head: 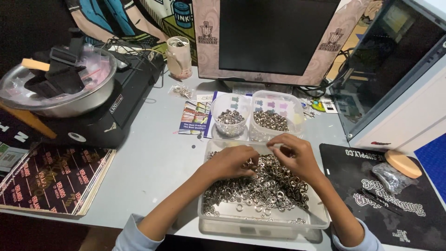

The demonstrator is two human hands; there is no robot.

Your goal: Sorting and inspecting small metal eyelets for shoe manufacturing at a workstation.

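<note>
A single head-worn camera looks steeply down and forward from close above the grey desk (pixel 153 162). The clear tray of metal rings (pixel 265 218) fills the lower centre of the frame, while the dark monitor (pixel 274 37) crosses the top edge, facing the wearer.

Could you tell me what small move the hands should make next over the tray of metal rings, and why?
Probably carry the ring pinched by the right hand to one of the two small tubs behind the large tray; both tubs already hold sorted rings, and the left hand rests on the pile.
</note>
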